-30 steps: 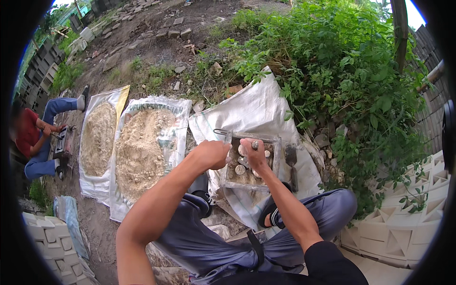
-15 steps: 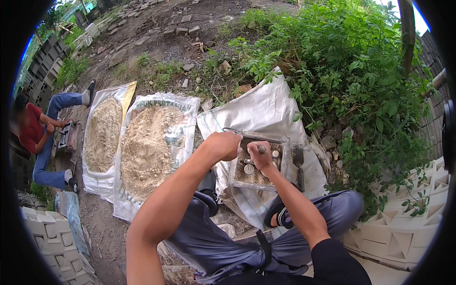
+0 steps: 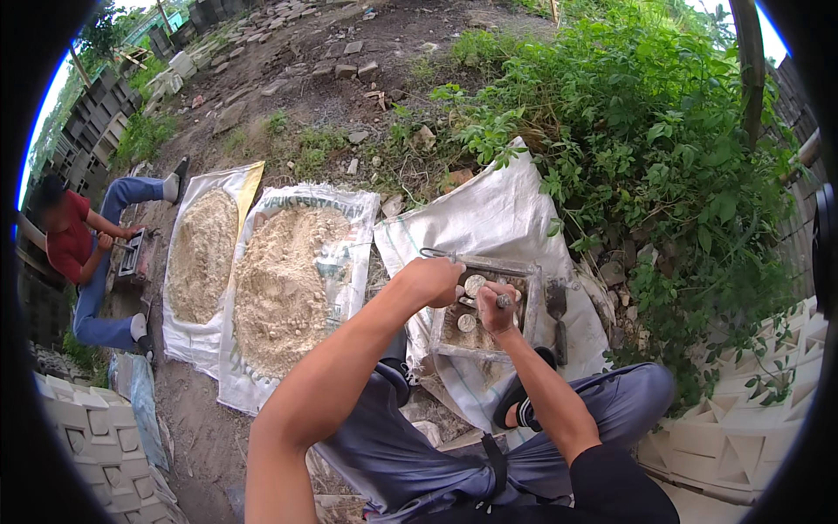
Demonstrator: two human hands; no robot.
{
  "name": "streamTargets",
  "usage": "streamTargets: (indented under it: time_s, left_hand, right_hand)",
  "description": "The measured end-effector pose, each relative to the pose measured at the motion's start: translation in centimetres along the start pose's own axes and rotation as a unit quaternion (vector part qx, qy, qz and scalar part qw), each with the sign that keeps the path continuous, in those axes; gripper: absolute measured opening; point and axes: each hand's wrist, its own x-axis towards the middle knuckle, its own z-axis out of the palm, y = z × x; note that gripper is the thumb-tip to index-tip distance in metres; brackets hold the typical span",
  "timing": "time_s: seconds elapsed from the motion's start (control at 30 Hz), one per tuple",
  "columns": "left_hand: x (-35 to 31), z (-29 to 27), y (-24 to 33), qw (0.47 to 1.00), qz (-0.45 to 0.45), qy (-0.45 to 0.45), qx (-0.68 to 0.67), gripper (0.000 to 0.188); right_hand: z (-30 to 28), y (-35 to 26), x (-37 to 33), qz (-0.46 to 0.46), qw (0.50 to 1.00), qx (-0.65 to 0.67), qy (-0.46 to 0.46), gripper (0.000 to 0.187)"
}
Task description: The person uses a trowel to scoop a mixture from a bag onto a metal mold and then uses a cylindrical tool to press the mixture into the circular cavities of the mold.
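Bare dark earth (image 3: 196,454) was bordered on the right by leafy green plants (image 3: 611,157) and pale blocks with triangular recesses (image 3: 724,445). At the far left, a person in a red shirt and blue trousers (image 3: 68,244) was seated. Two flattened white woven sacks (image 3: 240,395) were covered with mounds of pale, sandy powder (image 3: 284,279). Just beside them, on a whitish woven sheet (image 3: 511,201), a weathered grey rectangular frame (image 3: 476,352) was placed before the wearer, and whitish round discs (image 3: 467,323) were held within it on pale powder. By its right side, a dark metal trowel (image 3: 557,306) was laid. Both hands were kept near each other: the right hand (image 3: 496,310) was clamped around a short grey rod-like handle (image 3: 504,301) over the frame, while the left hand (image 3: 436,281) was curled at its left edge; whether anything was gripped there cannot be told.
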Motion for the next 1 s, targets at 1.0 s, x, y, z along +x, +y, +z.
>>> streamTargets:
  time_s: [1.0]
  left_hand:
    - [0.3,0.5,0.2,0.999,0.013,0.04,-0.002,0.035]
  right_hand:
    - [0.3,-0.8,2.2,-0.03,0.992,0.027,-0.118,0.041]
